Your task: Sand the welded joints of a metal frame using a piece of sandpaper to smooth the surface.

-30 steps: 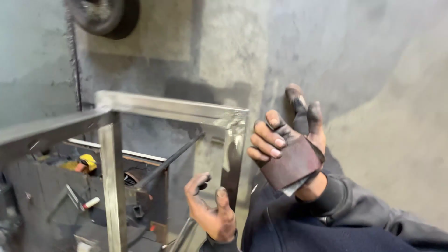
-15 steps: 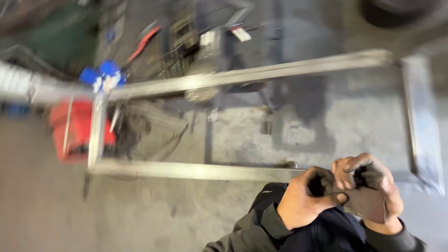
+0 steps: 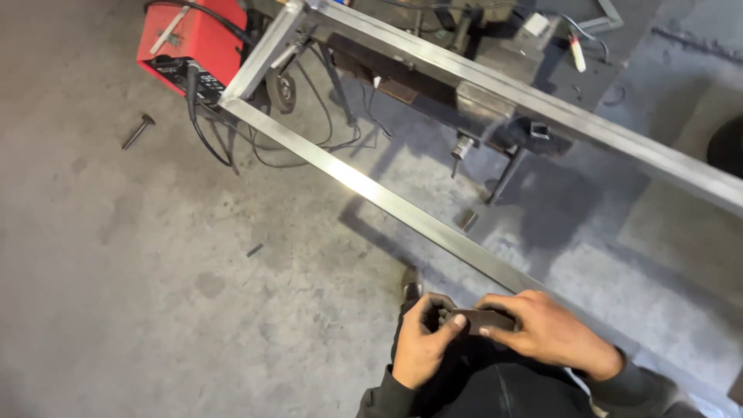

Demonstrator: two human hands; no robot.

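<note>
Holding: a small dark flat piece (image 3: 476, 319) pinched between both my hands, low in the view, just above my lap
Left hand: my left hand (image 3: 422, 340) is curled, fingers wrapped onto the near end of the piece, thumb pressing its edge
Right hand: my right hand (image 3: 546, 329) comes over from the other side, fingertips (image 3: 486, 331) clamped along the piece's far end
Piece: dark, thin, brownish; what it is made of I cannot tell
Frame: a long steel frame (image 3: 402, 205) of square tube runs slantwise right in front of my hands, its near rail just beside my right knuckles
Welder: a red welding machine (image 3: 193, 42) sits at the frame's far corner, black cables (image 3: 232, 147) trailing over the concrete floor (image 3: 116, 271)
Floor bits: a bolt-like tool (image 3: 138, 131) lies well apart, left of the welder
</note>
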